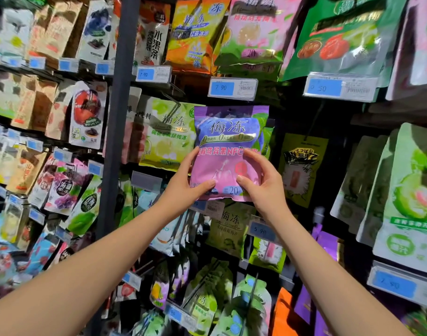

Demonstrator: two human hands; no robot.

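A purple and pink snack bag with white Chinese lettering is held upright in front of a store rack. My left hand grips its lower left edge, thumb on the front and fingers behind. My right hand pinches its lower right part, thumb and fingers curled on the front. The bag's top edge with its hang hole sits level with the middle row of pegs.
Peg rows of hanging snack bags fill the rack: a light green bag just left, a yellow-green bag right, large green bags far right. Blue price tags jut from peg ends. A dark upright post stands left.
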